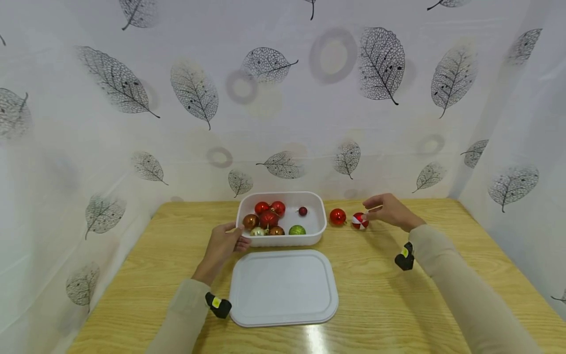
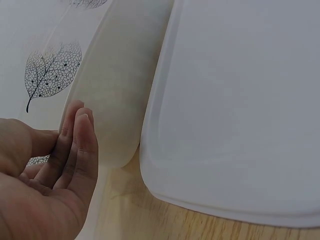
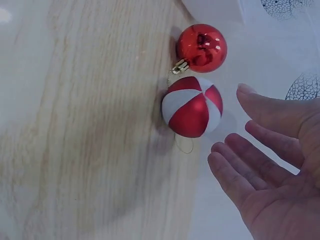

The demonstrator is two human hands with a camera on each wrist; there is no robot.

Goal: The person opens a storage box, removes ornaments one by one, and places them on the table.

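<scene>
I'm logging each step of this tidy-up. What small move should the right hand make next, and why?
Probably close the right hand around the red-and-white ball: its fingers are open just beside it, not touching. The left hand already rests on the white tub, which holds other baubles.

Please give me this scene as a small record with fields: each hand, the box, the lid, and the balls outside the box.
left hand: straight fingers touch the left end of the white plastic box
right hand: open, beside the red-and-white striped ball, not touching
box contents: several red, brown, gold and green shiny balls
flat white plastic lid: on the wooden table, before the box
shiny red ball: outside, right of the box
</scene>
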